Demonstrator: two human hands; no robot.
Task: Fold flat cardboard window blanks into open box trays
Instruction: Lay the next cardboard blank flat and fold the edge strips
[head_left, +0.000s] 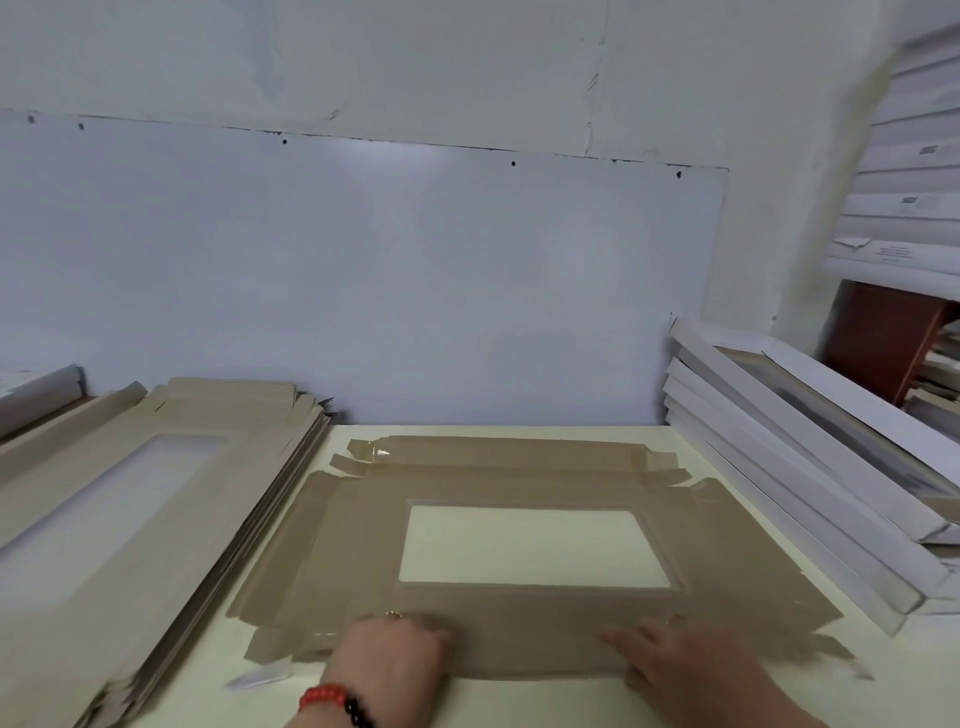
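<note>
— What's on the table (519, 701) right now?

— One flat brown cardboard blank (467, 613), lying spread out in the middle of the pale tabletop, its flaps out on all four sides. There's a clear window (535, 545) cut in the centre, and you can see the table through it.

— And the hands?

— Both are down on the near edge of the blank. The left hand (389, 660) rests on the near strip, left of the middle, knuckles up. Its fingers bend down onto the card, but I can't tell whether they curl round the edge or only press on it. There's a red and black bead bracelet (337, 701) at that wrist and a ring (393, 614) on one finger.

— The right one?

— The right hand (691, 670) lies flat on the same strip, further right, fingers straight and pointing left across the card. It's pressing, not gripping.

— What else is around?

— To the left, a thick stack of flat blanks (156, 519) of the same kind, just beside the one being worked on. To the right, a pile of white folded trays (805, 493) leaning one on another. Behind it all a white panel (363, 270) is fixed to the wall, and more white boxes (909, 182) are stacked high at the far right.
</note>
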